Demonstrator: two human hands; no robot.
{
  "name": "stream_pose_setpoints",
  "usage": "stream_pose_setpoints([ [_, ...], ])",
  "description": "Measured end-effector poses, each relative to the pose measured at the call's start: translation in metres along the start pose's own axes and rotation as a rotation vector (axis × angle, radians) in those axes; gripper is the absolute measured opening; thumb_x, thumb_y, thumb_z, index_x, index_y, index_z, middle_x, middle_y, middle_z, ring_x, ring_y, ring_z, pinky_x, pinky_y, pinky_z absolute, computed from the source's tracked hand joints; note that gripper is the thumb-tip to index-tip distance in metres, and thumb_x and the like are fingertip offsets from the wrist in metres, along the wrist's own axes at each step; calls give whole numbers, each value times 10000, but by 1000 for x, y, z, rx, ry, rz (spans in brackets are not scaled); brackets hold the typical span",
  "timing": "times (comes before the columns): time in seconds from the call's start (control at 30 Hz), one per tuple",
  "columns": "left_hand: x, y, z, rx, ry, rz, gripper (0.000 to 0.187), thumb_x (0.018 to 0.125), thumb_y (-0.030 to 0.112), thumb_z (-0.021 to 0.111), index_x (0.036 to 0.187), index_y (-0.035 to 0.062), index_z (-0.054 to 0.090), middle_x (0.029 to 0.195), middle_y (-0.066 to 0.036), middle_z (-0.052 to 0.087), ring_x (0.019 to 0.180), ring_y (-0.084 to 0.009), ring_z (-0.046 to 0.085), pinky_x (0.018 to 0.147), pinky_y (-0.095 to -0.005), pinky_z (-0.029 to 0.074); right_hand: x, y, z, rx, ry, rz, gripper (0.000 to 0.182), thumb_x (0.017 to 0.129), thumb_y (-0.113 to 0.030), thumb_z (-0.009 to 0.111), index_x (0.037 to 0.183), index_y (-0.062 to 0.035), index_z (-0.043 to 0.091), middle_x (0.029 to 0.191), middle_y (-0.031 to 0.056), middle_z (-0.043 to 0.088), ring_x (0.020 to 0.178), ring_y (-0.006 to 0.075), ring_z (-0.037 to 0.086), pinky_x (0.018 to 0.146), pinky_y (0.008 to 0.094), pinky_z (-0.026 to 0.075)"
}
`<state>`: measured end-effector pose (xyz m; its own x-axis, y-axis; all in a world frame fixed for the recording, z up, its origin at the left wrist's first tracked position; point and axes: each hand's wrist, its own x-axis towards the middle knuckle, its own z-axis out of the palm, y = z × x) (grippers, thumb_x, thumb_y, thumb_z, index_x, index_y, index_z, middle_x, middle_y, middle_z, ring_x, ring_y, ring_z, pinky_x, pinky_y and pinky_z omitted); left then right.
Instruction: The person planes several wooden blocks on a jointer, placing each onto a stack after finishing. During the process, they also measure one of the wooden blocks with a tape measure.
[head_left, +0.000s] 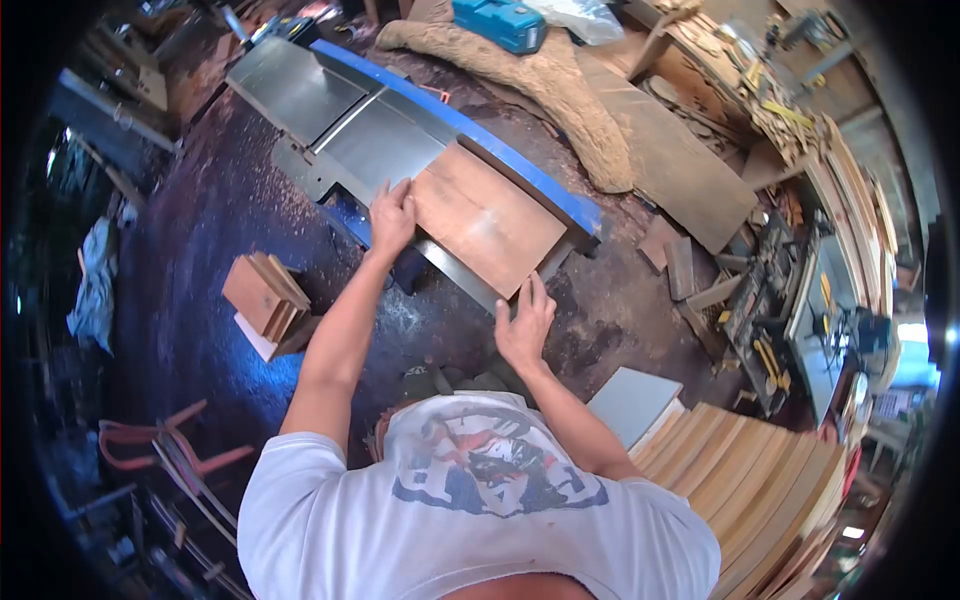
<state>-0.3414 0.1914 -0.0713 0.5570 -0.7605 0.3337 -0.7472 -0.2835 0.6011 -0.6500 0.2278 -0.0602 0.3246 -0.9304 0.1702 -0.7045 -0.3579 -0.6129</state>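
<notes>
A flat wooden board (488, 215) lies on the metal bed (350, 130) of a jointer, along its blue fence (470, 135). My left hand (393, 217) is at the board's left edge, its fingers bent and closed against the wood. At the near right corner, my right hand (527, 322) touches the board with its fingertips. The thumb of that hand stands apart from the other fingers. The board's underside is hidden.
A small stack of wood blocks (265, 297) stands left on the floor. Beyond the fence lie a curved log (530, 85) and a teal case (500, 22). Stacked planks (740, 465) are at right, near a grey panel (633, 402). Red-handled metalwork (165, 440) is lower left.
</notes>
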Motion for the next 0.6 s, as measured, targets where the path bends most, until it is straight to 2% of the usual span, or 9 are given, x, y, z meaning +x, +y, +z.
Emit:
stream_pose_setpoints([
  [0.07, -8, 32, 7, 219, 137, 101, 463, 925, 160, 645, 1366, 20, 614, 1458, -399, 473, 1439, -594, 359, 1227, -632, 256, 15, -1, -8, -18, 8, -115, 586, 868, -169, 726, 1383, 64, 574, 1478, 214, 519, 1244, 434, 485, 1112, 513, 372],
  [0.13, -30, 64, 15, 34, 59, 235, 456, 923, 181, 669, 1315, -42, 603, 1413, -369, 494, 1427, -574, 378, 1219, -642, 277, 36, 7, -23, -34, 72, -276, 521, 843, -143, 730, 1317, 46, 622, 1454, 208, 531, 1241, 415, 481, 1078, 507, 379],
  [0.17, -38, 74, 20, 68, -62, 234, 440, 921, 165, 670, 1312, -28, 613, 1482, -350, 460, 1460, -546, 359, 1230, -638, 263, 50, 11, -27, 6, 41, -388, 525, 828, -118, 722, 1317, 39, 618, 1424, 210, 551, 1262, 404, 485, 1079, 514, 382],
  [0.2, -36, 87, 23, 116, -215, 108, 487, 973, 236, 617, 1391, -12, 586, 1586, -308, 397, 1518, -507, 302, 1260, -614, 212, 65, 16, -25, 20, -47, -506, 530, 825, -117, 717, 1321, 39, 615, 1412, 219, 558, 1277, 409, 483, 1099, 529, 373],
  [0.23, -30, 87, 31, 158, -215, 77, 515, 991, 272, 586, 1427, -3, 563, 1614, -294, 368, 1534, -494, 280, 1267, -610, 192, 85, 16, -19, 34, -127, -630, 536, 821, -115, 712, 1325, 38, 612, 1400, 227, 564, 1292, 413, 481, 1120, 544, 364],
  [0.3, -7, 79, 51, 232, -199, 13, 573, 1029, 344, 525, 1498, 14, 517, 1668, -268, 311, 1566, -469, 235, 1281, -603, 151, 127, 11, 1, 0, -256, -700, 561, 828, -152, 699, 1345, 45, 601, 1424, 247, 543, 1332, 428, 465, 1164, 565, 331],
  [0.33, 4, 77, 53, 323, -258, -18, 665, 1054, 434, 436, 1585, 36, 423, 1700, -236, 271, 1588, -450, 184, 1291, -592, 113, 142, 6, 9, -18, -324, -731, 575, 832, -171, 693, 1355, 49, 596, 1436, 257, 532, 1352, 435, 457, 1186, 576, 314],
  [0.47, 35, 56, 42, 357, -311, -57, 706, 1050, 448, 416, 1621, 36, 359, 1723, -224, 216, 1606, -435, 128, 1299, -582, 77, 175, -20, 33, -158, -439, -814, 633, 869, -245, 660, 1396, 85, 542, 1506, 300, 453, 1432, 467, 386, 1223, 587, 274],
  [0.6, 69, 20, 35, 386, -296, -41, 696, 1057, 440, 406, 1610, 20, 364, 1708, -250, 233, 1593, -458, 159, 1292, -592, 109, 213, -47, 66, -144, -514, -862, 686, 863, -266, 659, 1417, 114, 515, 1526, 317, 423, 1471, 494, 340, 1252, 591, 233],
])
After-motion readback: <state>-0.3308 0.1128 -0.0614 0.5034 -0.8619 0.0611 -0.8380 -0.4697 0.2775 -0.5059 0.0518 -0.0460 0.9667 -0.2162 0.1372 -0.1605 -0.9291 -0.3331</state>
